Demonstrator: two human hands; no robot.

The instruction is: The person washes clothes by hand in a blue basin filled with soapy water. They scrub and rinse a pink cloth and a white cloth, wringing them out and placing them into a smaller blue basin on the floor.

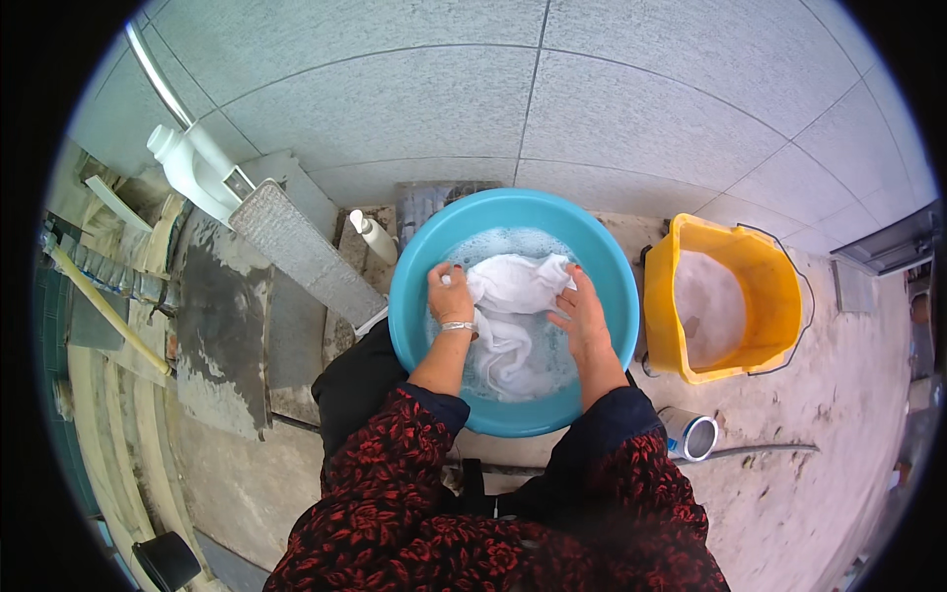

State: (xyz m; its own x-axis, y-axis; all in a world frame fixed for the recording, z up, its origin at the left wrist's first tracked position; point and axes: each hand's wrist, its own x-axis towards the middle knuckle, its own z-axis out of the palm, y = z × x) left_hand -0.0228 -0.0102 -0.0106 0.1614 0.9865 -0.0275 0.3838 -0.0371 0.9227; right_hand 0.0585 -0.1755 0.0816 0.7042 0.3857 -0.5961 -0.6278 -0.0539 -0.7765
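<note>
A round blue basin (602, 271) of soapy water sits on the ground in front of me. A wet white cloth (513, 296) lies bunched in the water. My left hand (451, 293), with a silver bracelet at the wrist, grips the cloth's left side. My right hand (582, 311) rests on the cloth's right side with fingers pressed against it. Both forearms come in from below in dark sleeves with a red flower pattern.
A yellow bucket (764, 296) with foamy water stands right of the basin. A small white bottle (375, 237) and a flat mop head (306, 252) lie to the left. A metal cup (691, 434) lies near my right elbow. Tiled wall behind.
</note>
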